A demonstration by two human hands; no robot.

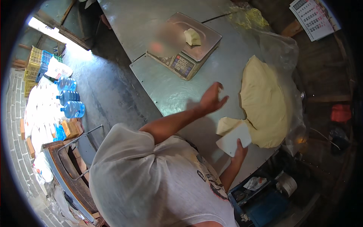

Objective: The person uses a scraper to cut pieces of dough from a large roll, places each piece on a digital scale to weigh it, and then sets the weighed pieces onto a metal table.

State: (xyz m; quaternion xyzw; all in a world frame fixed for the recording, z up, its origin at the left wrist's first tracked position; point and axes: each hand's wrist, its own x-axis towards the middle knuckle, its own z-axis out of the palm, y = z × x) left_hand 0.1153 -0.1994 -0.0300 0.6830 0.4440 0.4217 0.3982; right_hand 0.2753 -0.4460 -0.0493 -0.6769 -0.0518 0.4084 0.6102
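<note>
My right hand (239, 153) is closed round a flat white dough scraper (235, 140). The scraper overlaps a smaller flap of pale yellow dough (227, 125) beside the lower end of a large dough slab (264, 100); whether the flap is fully cut off is hidden by the blade. Above the metal tabletop (177, 99), between the slab and the scale, my left hand (212, 100) has its thumb and fingers apart; a small pale bit may cling to a fingertip. A chunk of dough (192, 37) sits on the pan of a digital scale (189, 49).
Clear plastic sheeting (294, 72) lies along the slab's right side. A calendar (313, 17) hangs at the far right. Blue water bottles (72, 96), yellow crates (33, 62) and a metal-framed chair (85, 147) stand at the left. Dark bins (264, 206) are below the table's right edge.
</note>
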